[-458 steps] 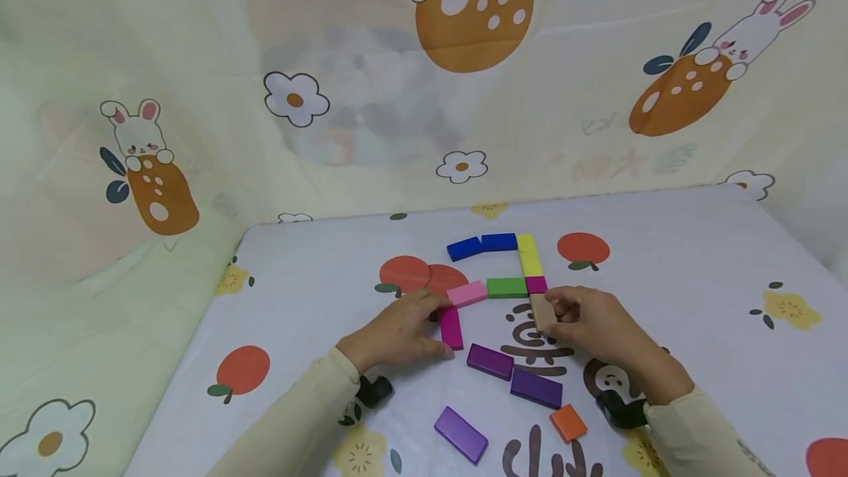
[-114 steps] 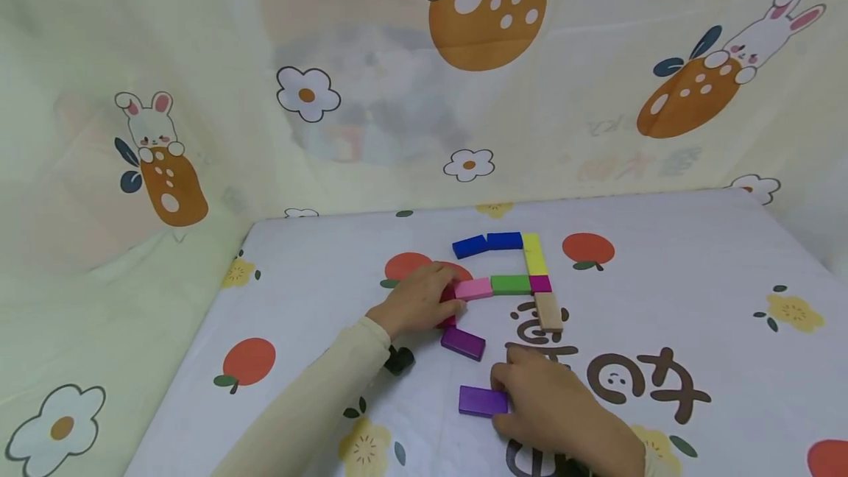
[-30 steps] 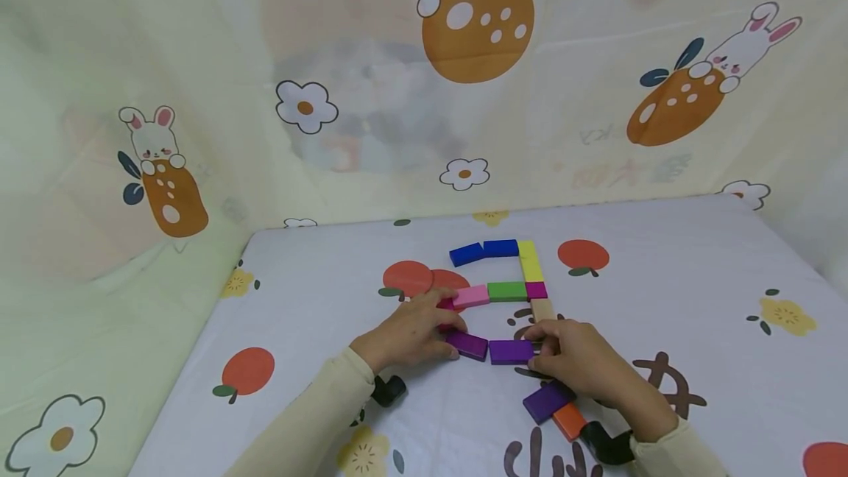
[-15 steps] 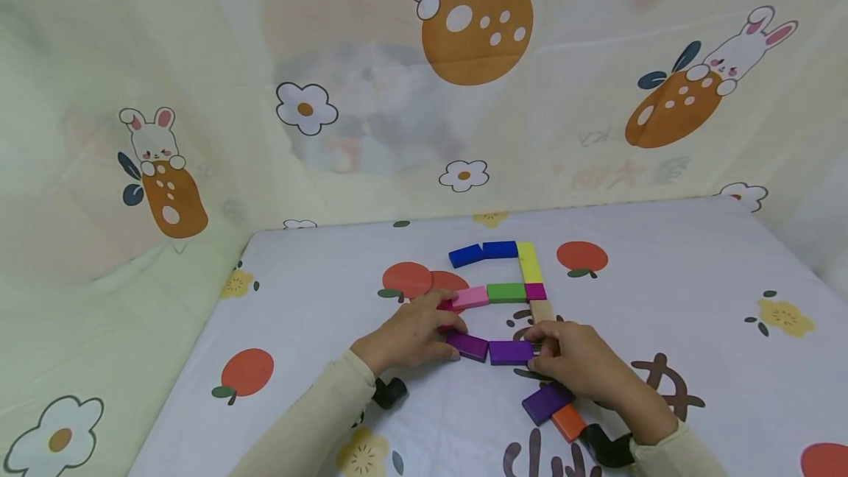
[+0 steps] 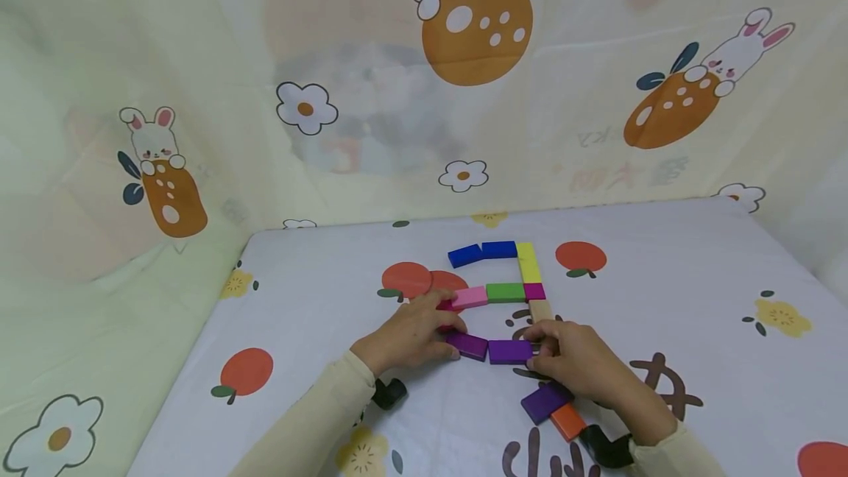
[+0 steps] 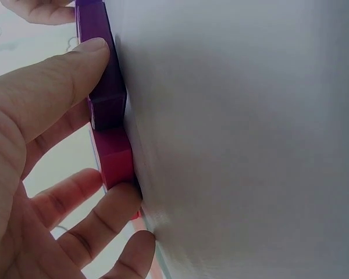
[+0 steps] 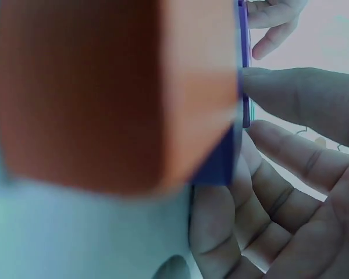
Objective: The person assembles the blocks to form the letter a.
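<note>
My left hand (image 5: 411,333) pinches the dark purple block (image 5: 468,346) at its left end, thumb along its near side in the left wrist view. Other fingers of that hand touch the upright magenta block (image 6: 115,157), largely covered in the head view. My right hand (image 5: 589,359) holds the right end of a lighter purple block (image 5: 510,352) between thumb and forefinger. These two purple blocks lie end to end. Below the right hand, a deep violet block (image 5: 546,402) rests against an orange block (image 5: 568,422); the orange one looms blurred in the right wrist view.
Farther back, two blue blocks (image 5: 498,249), a yellow block (image 5: 528,262), a small magenta block (image 5: 534,291), a green block (image 5: 506,292), a pink block (image 5: 470,297) and a beige block (image 5: 540,309) form a joined outline on the patterned tablecloth (image 5: 318,278).
Since the oldest frame, the right hand has left the beige block. The lighter purple block has moved up beside the dark purple one. Over the last second both hands have stayed still.
</note>
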A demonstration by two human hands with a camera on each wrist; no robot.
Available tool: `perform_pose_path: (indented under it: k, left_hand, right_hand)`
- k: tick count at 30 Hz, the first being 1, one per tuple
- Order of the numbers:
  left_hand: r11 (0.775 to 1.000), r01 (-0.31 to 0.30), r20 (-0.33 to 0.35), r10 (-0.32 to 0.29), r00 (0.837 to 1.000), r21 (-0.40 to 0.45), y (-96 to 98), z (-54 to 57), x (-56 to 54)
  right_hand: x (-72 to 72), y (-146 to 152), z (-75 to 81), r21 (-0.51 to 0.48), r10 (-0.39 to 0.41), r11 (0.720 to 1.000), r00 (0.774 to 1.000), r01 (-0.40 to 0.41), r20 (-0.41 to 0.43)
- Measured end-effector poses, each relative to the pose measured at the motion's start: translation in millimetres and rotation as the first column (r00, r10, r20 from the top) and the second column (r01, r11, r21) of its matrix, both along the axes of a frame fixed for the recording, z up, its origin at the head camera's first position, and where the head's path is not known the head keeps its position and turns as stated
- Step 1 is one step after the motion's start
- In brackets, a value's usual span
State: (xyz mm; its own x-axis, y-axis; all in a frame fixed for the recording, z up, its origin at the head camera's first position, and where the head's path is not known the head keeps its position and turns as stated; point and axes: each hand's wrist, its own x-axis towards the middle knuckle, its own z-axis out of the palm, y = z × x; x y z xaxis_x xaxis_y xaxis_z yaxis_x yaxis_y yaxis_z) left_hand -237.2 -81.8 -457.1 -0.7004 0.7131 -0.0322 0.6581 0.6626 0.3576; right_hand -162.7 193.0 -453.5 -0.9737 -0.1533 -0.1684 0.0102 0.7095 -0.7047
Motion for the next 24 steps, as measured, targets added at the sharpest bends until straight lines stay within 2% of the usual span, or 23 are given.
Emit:
perform_pose_path:
  k: [3,7,11,17,21,24]
  left_hand:
    - [1.000,-0.006,0.008,0.006,1.000,0.006,1.7,-1.0,0.7]
    - [1.000,-0.019,0.025,0.019,1.000,0.014,2.9,-1.0,2.8]
    - [1.000,-0.026,0.028,0.025,0.999,0.016,3.1,-0.3,4.3]
    - [0.999,-0.034,0.026,0.033,0.999,0.028,1.9,-1.7,4.0]
    - [0.998,-0.045,0.040,0.043,0.998,0.051,2.8,-2.6,3.5]
    - [0.996,-0.055,0.054,0.051,0.997,0.066,4.3,-3.5,3.5]
  right_hand:
    - [4.6,3.4,2.4,0.022,0.000,1.000,0.999,0.000,-0.040]
    - [15.3,9.4,6.6,0.073,-0.067,0.995,0.996,0.071,-0.060]
    - [31.2,19.2,6.2,0.100,-0.161,0.982,0.987,0.161,-0.004]
    - [60.1,25.6,-4.8,0.117,-0.233,0.968,0.968,0.222,0.093]
    - [71.0,22.7,-9.4,0.122,-0.268,0.960,0.953,0.252,0.143]
    - [74.7,21.9,-10.2,0.149,-0.253,0.961,0.961,0.234,0.117]
